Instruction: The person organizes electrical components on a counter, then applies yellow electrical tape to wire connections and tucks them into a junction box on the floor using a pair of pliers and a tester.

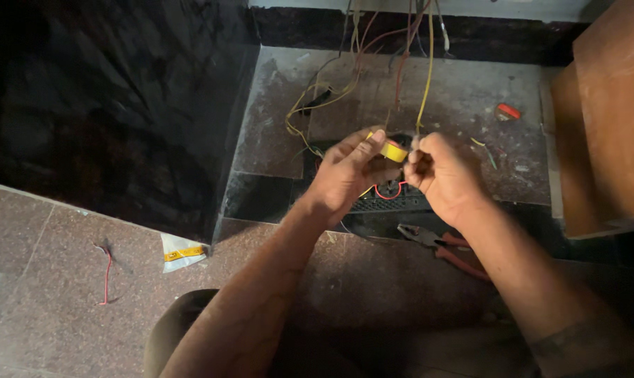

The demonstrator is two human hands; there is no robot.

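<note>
Both my hands meet over the dark box, a roll of yellow tape between them.

My left hand (348, 175) pinches the roll of yellow tape (393, 150) between thumb and fingers, holding it up so its edge faces my right hand (439, 175), which is curled shut with fingertips pressed on a yellow wire (428, 77) hanging from above; I judge I keep the two close so the tape can reach the wire. A red wire loop (389, 192) hangs just under my hands, over the black box (387, 203) on the stone ledge (275, 126). Pliers (439, 245) with red handles lie below my right wrist, within easy reach. A loose red wire (107, 273) lies on the floor, well off to my left.
</note>
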